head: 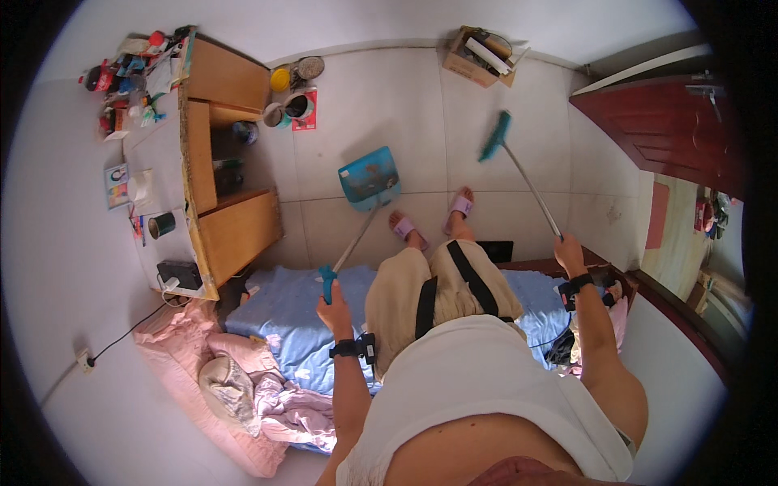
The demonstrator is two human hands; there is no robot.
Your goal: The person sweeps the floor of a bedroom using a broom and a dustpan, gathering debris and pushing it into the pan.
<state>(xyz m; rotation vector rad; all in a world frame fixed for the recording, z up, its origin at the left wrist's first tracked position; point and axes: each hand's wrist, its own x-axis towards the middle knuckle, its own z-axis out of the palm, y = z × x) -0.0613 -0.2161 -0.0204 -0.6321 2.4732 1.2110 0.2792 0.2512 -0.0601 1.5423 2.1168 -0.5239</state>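
Observation:
My left hand (335,311) grips the teal end of a long-handled dustpan (369,176). Its blue pan rests on the tiled floor ahead of my feet, with some dark debris or stains inside. In my right hand (570,255) is the metal pole of a broom (530,182). The broom's teal head (498,136) is at the far right, apart from the dustpan; whether its bristles touch the floor I cannot tell. My feet, in pink slides (460,205), are between the two tools.
A wooden desk (240,228) crowded with small items stands at left. Several cans and lids (299,107) sit beside it. A cardboard box (471,70) lies against the far wall. The dark red door (662,127) is at right. Around my legs is a bed with a blue sheet (285,310).

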